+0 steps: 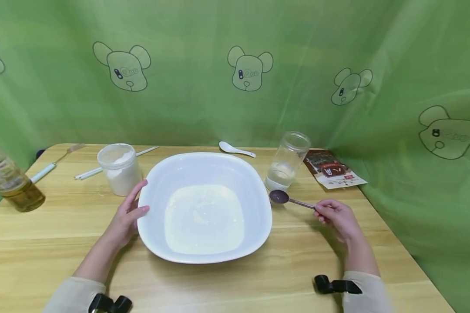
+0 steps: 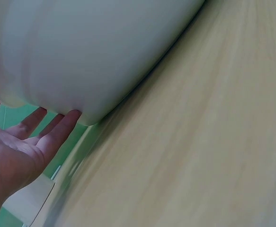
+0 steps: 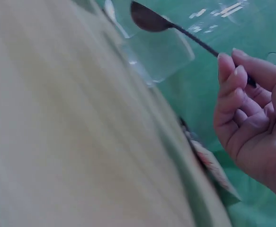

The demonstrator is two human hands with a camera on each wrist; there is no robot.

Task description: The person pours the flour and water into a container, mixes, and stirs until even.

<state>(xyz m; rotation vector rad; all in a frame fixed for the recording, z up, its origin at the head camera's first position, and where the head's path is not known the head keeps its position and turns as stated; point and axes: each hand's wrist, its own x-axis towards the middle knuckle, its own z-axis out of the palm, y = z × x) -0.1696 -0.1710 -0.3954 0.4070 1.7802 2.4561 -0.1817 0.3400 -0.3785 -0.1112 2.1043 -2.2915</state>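
Note:
In the head view a white basin (image 1: 258, 217) with rounded corners stands in the middle of the wooden table. My left hand (image 1: 127, 215) holds its left side, thumb over the rim. From the left wrist view, the fingertips (image 2: 71, 116) bear against the basin's outer wall. My right hand (image 1: 337, 217) pinches the handle end of a dark spoon (image 1: 279, 197) with a round bowl, held level just right of the basin. Behind that bowl stands a clear glass jar (image 1: 283, 167) with some clear liquid at its bottom.
Left of the basin is a jar of white powder (image 1: 121, 174). Farther left stand a bottle of amber liquid (image 1: 15, 187) and a light-handled fork (image 1: 48, 169). White sticks (image 1: 90, 173), a white spoon (image 1: 235, 150) and a printed packet (image 1: 333, 169) lie toward the back, before a green curtain (image 1: 196, 108).

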